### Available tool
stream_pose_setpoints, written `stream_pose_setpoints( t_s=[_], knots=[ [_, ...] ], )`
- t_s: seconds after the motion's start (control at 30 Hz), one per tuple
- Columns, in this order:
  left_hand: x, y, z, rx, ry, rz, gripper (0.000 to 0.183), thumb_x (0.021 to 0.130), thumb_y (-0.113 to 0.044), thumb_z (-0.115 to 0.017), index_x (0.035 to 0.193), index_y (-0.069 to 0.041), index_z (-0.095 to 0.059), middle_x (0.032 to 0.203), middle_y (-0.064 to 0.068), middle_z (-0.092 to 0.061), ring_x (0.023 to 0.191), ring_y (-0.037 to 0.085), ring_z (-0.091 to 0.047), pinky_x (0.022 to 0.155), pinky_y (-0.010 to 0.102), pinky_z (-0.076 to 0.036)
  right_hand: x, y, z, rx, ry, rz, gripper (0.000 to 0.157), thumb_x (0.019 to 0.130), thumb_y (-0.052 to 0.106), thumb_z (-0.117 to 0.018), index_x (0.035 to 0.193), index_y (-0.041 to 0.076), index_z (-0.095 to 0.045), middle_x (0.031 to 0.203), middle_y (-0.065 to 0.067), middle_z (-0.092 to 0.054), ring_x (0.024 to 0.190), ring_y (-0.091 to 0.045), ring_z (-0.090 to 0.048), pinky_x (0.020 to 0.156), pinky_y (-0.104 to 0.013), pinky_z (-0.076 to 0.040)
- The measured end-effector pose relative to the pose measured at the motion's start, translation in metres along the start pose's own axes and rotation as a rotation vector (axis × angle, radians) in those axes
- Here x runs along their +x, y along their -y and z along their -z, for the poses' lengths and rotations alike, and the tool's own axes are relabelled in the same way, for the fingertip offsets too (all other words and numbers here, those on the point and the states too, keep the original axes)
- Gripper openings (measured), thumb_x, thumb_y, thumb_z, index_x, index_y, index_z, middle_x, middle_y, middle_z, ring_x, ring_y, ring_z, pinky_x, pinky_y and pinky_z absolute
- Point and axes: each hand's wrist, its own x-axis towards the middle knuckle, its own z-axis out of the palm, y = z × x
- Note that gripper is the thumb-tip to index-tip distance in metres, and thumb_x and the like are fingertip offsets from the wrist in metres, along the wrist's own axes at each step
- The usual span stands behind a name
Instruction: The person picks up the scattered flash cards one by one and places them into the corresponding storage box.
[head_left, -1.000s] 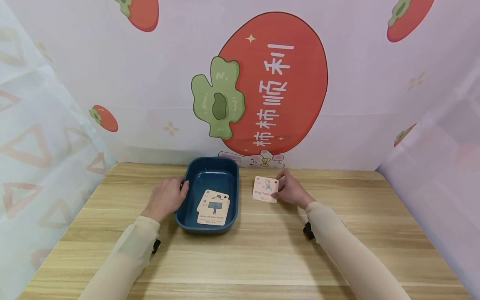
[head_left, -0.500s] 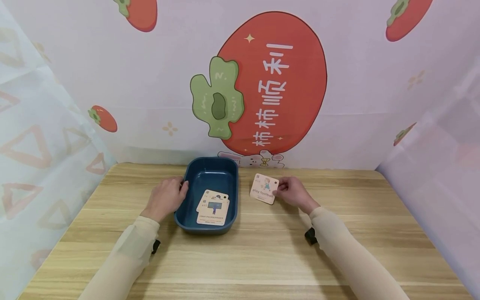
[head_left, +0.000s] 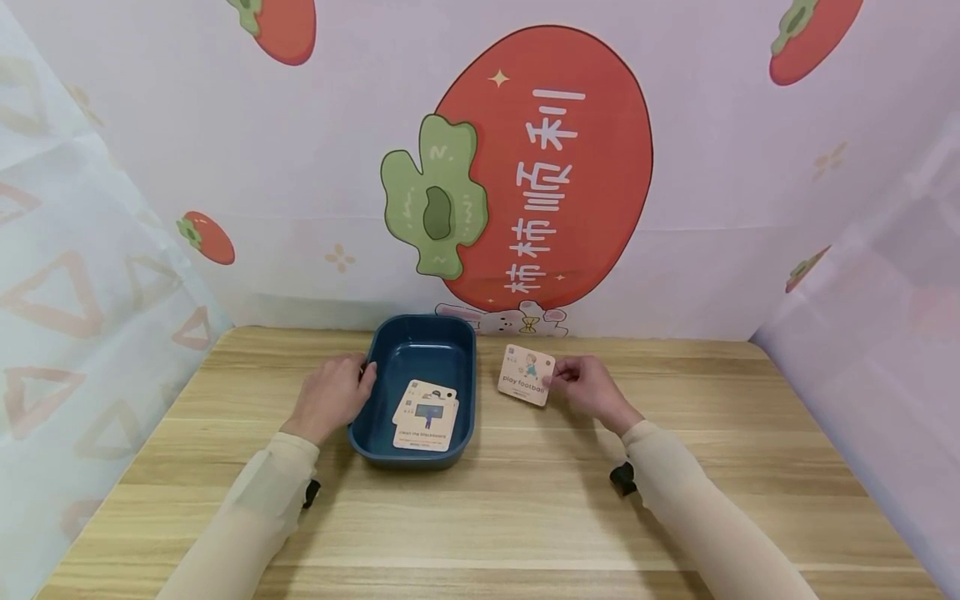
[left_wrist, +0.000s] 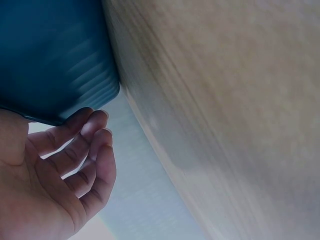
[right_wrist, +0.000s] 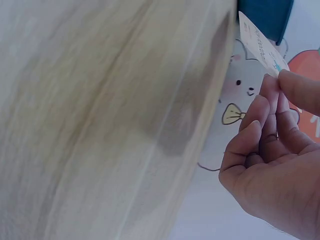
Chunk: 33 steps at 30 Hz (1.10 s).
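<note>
A dark blue rectangular tray (head_left: 420, 354) stands on the table left of centre. My left hand (head_left: 330, 396) grips its left rim, the thumb over the edge. In the left wrist view, the curled fingers (left_wrist: 95, 172) lie against the outside of the tray (left_wrist: 55, 55). My right hand (head_left: 592, 392) pinches a square picture card (head_left: 523, 375) marked "play football" by its right edge. The right wrist view shows the thumb (right_wrist: 302, 90) and forefinger on the corner of the card (right_wrist: 260, 45), which is tilted and raised off the table.
Two overlapping picture cards lie in the near half of the tray; the upper card (head_left: 426, 429) reads "clean the blackboard". The wood-grain table (head_left: 480, 533) ends at a printed cloth backdrop (head_left: 300, 258) behind, with cloth walls on both sides.
The card lay flat under my right fingertips one second ago; now it is lifted and tilted in a pinch, a little further left. My left hand and the tray have stayed in place.
</note>
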Motion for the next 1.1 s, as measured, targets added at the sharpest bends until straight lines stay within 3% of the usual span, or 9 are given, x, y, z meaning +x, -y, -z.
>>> stream_pose_setpoints(
  t_s=[0.23,0.43,0.57,0.9,1.1],
  knots=[
    [0.0,0.0,0.0,-0.002,-0.002,-0.004,0.03,0.105,-0.024,-0.052,0.093,0.0,-0.066,0.076,0.008,-0.06,0.065,0.024,-0.056,0.055,0.038,-0.046,-0.007,0.009,0.0,0.078,0.002,0.01,0.012,0.097,0.01,-0.069,0.097,-0.002,-0.069,0.092,-0.012,-0.065,0.08,-0.023,-0.053,0.062,-0.027,-0.044],
    [0.001,0.0,-0.001,-0.006,-0.003,-0.005,0.03,0.105,-0.024,-0.052,0.093,0.0,-0.066,0.076,0.008,-0.06,0.065,0.024,-0.056,0.056,0.038,-0.046,-0.012,0.019,0.001,0.171,0.026,0.005,0.014,0.098,0.01,-0.067,0.102,-0.004,-0.068,0.099,-0.011,-0.068,0.094,-0.034,-0.06,0.081,-0.041,-0.052],
    [0.001,0.0,-0.001,-0.006,-0.007,-0.01,0.03,0.105,-0.024,-0.052,0.091,-0.001,-0.066,0.075,0.008,-0.059,0.064,0.024,-0.055,0.056,0.038,-0.046,-0.015,0.026,0.0,0.195,0.039,0.013,0.015,0.098,0.012,-0.068,0.101,-0.004,-0.069,0.101,-0.012,-0.069,0.099,-0.039,-0.061,0.084,-0.044,-0.052],
    [0.001,0.0,-0.001,-0.01,-0.004,-0.01,0.03,0.105,-0.024,-0.052,0.09,-0.001,-0.065,0.074,0.007,-0.058,0.064,0.024,-0.055,0.055,0.037,-0.045,-0.018,0.041,-0.012,0.218,0.081,0.023,0.016,0.097,0.013,-0.07,0.1,-0.002,-0.069,0.097,-0.01,-0.068,0.085,-0.025,-0.057,0.079,-0.04,-0.048],
    [0.001,0.0,-0.001,-0.008,-0.009,-0.013,0.029,0.104,-0.024,-0.053,0.089,-0.002,-0.065,0.073,0.006,-0.058,0.063,0.023,-0.054,0.054,0.037,-0.044,-0.017,0.043,-0.027,0.203,0.103,0.002,0.015,0.096,0.014,-0.072,0.101,0.0,-0.072,0.093,-0.009,-0.069,0.084,-0.026,-0.057,0.079,-0.043,-0.048]
  ],
)
